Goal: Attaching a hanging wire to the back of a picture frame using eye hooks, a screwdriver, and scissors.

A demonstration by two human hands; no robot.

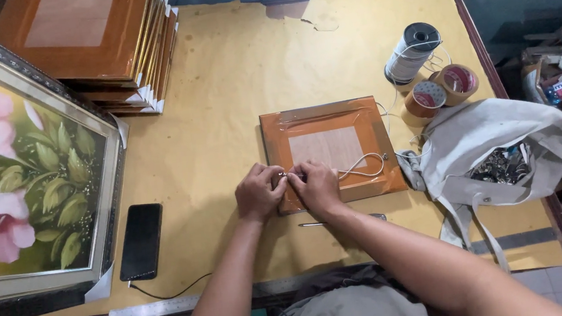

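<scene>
both forearms are being stretched forward from the bottom edge of the view, and the left hand [259,192] and right hand [316,185] are being held knuckle to knuckle over the near left edge of a small orange picture frame [329,148] that is lying back-up on the table [232,80]. the fingers of both hands are curled together and pinched on a small metal fitting [284,175] and the end of a pale cord [364,168] between them; how tightly it is being held cannot be told. from the right hand the cord is being led away in a loop across the frame's back to its far right edge. just behind the right wrist, toward the body, a thin metal tool [342,221] is lying on the paper-covered table. well to the right of the right hand, a grey cloth bag [492,137] is lying open with small metal pieces showing inside it. beyond that bag, two rolls of brown tape [441,91] are resting side by side, and a spool of cord [412,52] is lying just past them. to the left of the left hand, a black phone [141,240] is lying face-up with a cable at its near end. further left, a large framed flower painting [21,169] is being propped at the table's edge, and beyond it a stack of orange frames [98,45] is piled up.
</scene>
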